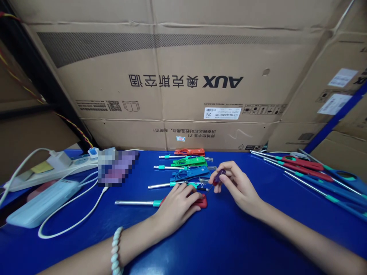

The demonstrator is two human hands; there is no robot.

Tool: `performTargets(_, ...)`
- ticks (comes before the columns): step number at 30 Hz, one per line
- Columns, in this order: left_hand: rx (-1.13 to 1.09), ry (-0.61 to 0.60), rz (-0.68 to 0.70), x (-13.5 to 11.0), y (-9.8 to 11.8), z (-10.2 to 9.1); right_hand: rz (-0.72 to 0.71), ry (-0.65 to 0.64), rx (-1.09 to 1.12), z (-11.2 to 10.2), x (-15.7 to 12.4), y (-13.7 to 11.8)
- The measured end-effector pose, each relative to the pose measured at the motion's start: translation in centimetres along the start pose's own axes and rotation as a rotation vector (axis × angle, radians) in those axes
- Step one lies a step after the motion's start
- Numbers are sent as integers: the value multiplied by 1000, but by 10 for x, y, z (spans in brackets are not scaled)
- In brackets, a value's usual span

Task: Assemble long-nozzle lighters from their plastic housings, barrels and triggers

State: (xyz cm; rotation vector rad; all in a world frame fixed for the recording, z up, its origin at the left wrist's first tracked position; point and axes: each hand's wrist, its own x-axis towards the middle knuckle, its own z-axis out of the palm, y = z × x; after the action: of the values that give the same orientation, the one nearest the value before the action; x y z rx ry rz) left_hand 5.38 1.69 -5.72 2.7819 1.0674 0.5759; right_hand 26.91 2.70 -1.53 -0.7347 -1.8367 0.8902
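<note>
A wall of matt, creased cardboard (183,49) stood beyond the left hand (179,208) and the right hand (236,183), and under them spread a smooth, faintly glossy blue tabletop (246,244). The red-handled tool (203,201) lay on it directly beneath the left hand, nearer to that hand than to the right; its long axis ran crosswise, the shiny round metal rod (133,203) reaching out leftward from that hand and the flat red end showing past its fingers, toward the right hand. The left fingers were bent over the handle; whether they truly gripped, I could not tell. The right hand, just beyond the left fingertips, pinched the purple screwdriver (219,176) by its rounded handle, the thin shaft slanting toward the left hand. Near the shaft's end lay a small black piece (203,189); contact was unclear.
</note>
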Motion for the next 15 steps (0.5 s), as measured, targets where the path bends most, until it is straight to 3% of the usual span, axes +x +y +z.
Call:
performTargets(4, -4, -4, 0, 0, 0, 0, -74, -20, -108, 0, -2, 2)
performTargets(10, 14, 26, 34, -1, 1, 1, -451, -29, -665, 1, 7, -8)
performTargets(15, 10, 56, 40, -1, 1, 2, -328, -240, -643, 6, 24, -27)
